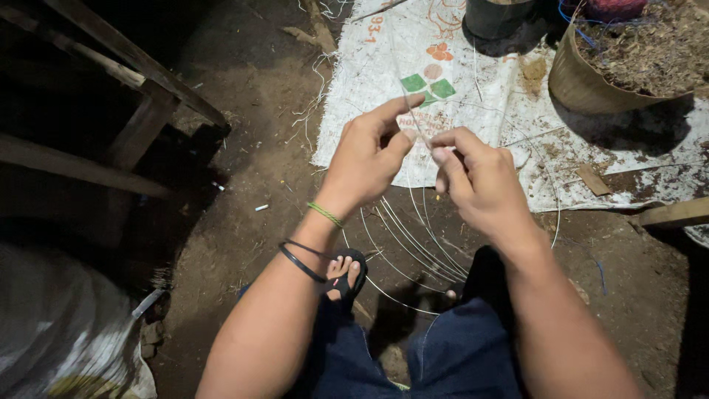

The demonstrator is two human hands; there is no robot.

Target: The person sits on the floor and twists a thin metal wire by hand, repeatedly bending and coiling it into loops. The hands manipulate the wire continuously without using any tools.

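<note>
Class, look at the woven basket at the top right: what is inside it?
The basket holds dry brown plant scraps, heaped near the rim, with a blue strand at its far edge. Whatever lies beneath the scraps is covered, and the frame crops the far side.

Rough outdoor work yard, dirt floor (244, 244), woven sack (384, 81), timber frame (140, 96)

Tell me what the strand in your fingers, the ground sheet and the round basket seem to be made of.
Strand, pinched between left hand and right hand: looks like clear glossy plastic line, springing into stiff loops; thin wire is possible. Sheet: woven plastic sacking, white, printed, frayed edges. Basket: probably woven plant fibre, matte tan.
</note>
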